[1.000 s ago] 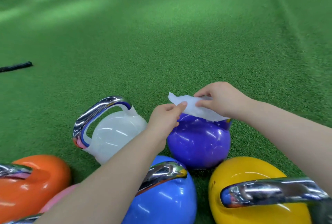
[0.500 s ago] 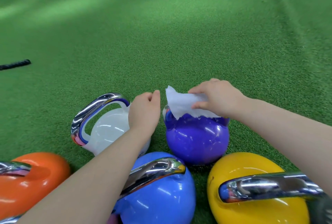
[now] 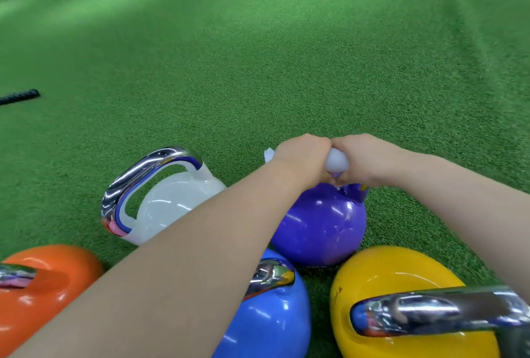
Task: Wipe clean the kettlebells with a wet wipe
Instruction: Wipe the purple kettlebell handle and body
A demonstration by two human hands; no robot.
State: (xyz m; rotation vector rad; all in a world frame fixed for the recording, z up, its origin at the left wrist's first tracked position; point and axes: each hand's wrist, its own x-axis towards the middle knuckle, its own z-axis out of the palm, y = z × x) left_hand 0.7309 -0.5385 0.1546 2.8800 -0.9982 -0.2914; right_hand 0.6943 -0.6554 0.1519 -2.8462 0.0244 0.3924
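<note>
Head view. Both my hands are on top of the purple kettlebell (image 3: 321, 225), knuckles touching. My left hand (image 3: 301, 156) is curled over the handle with the wet wipe (image 3: 336, 160) wrapped around it; a white corner of the wipe sticks out past the left hand on its far side. My right hand (image 3: 368, 156) is curled over the same wrapped handle, and a pale rounded stretch of wipe shows between the two hands. So: left grip clenched on the wipe-covered handle, right grip likewise.

The purple kettlebell stands upright on the green turf floor (image 3: 258, 56). Just left of it stands a white kettlebell (image 3: 172, 202) with a chrome handle. In front of the purple one, nearer me, sit a blue kettlebell (image 3: 266, 314) and a yellow kettlebell (image 3: 381, 277), both close against it. An orange kettlebell (image 3: 48, 280) lies well to the left of the purple one. A black rope end (image 3: 20, 96) lies on the turf far to the left.
</note>
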